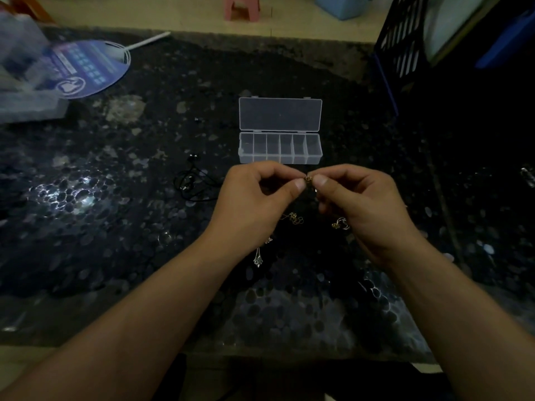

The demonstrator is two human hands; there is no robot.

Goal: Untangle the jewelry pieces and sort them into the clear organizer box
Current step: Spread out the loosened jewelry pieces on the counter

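- The left hand (254,195) and right hand (359,201) meet just near of the organizer box (279,148). The fingers of each pinch 1 small gold piece (308,178) between them.
- The box lies open at the middle of the tabletop (144,227), its lid (280,114) folded flat to the far side. All 6 compartments look empty, so by my reading no piece has been sorted yet.
- Loose jewelry lies under and between the hands: a gold chain tangle (293,219), a small ring-like cluster (340,224) near the right hand, and a silver pendant (257,259) nearer the person.
- A black cord piece (192,183) lies left of the hands, apart from the rest.
- My judgement: the task is at an early stage. The untangling is under way, and all the sorting remains.
- The tabletop is dark, speckled and glossy, with light glare at the left.
- A round blue hand fan (86,68) and a blurred clear container (26,82) sit at the far left.
- A dark mesh rack (402,44) stands at the far right.
- Beyond the tabletop, a pink stool (241,7) stands on a pale floor. The room is dim.
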